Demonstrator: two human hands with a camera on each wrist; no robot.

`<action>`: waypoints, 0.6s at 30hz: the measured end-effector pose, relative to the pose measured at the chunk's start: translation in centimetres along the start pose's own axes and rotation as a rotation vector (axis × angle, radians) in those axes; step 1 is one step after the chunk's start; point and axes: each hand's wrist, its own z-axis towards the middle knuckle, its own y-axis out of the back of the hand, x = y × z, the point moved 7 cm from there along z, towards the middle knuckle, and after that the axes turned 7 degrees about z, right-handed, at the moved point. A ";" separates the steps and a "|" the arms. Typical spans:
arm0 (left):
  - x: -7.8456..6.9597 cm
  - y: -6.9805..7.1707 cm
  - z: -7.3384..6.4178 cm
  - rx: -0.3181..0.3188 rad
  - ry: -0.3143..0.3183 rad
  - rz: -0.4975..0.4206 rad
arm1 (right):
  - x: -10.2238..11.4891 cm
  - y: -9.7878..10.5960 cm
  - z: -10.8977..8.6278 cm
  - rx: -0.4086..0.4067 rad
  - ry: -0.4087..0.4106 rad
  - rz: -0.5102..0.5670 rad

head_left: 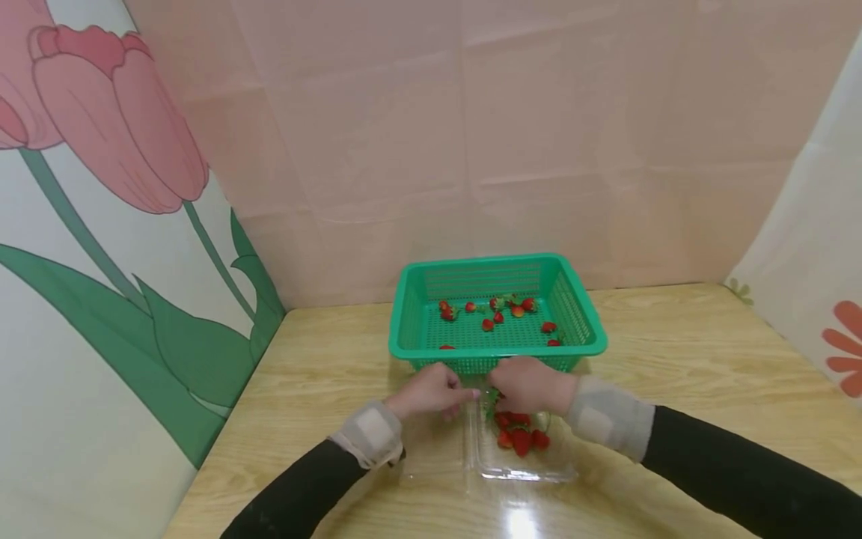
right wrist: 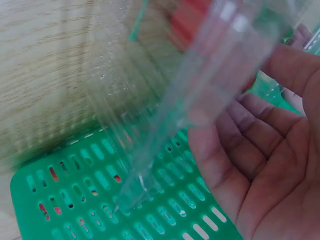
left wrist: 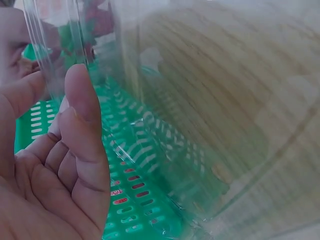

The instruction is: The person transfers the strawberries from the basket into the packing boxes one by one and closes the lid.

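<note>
A clear plastic clamshell box (head_left: 528,474) lies open on the table, its lid (head_left: 431,458) spread to the left and several strawberries (head_left: 521,442) in its base. My left hand (head_left: 434,391) is at the far end of the hinge side, thumb and forefinger on the plastic edge; the left wrist view shows its other fingers (left wrist: 65,165) curled in. Over the far part of the base, my right hand (head_left: 528,383) pinches a strawberry (right wrist: 248,82), largely hidden by the fingers. Green leaves (head_left: 494,404) show just below that hand in the head view.
Just beyond the box stands a green slotted basket (head_left: 498,352) with several loose strawberries (head_left: 517,310) on its floor. The wooden table (head_left: 323,359) ends against a pink cloth backdrop (head_left: 377,150). Flower-printed panels (head_left: 101,262) flank it.
</note>
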 end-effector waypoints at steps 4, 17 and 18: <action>0.0 0.1 0.2 0.007 -0.005 -0.005 | -0.1 -0.4 0.2 0.006 -0.023 -0.022; -0.2 0.1 0.4 0.014 -0.022 -0.004 | -0.4 -1.9 0.5 0.041 -0.043 -0.085; -0.2 0.1 0.5 0.015 -0.021 -0.005 | -0.3 -1.9 0.4 0.045 -0.045 -0.084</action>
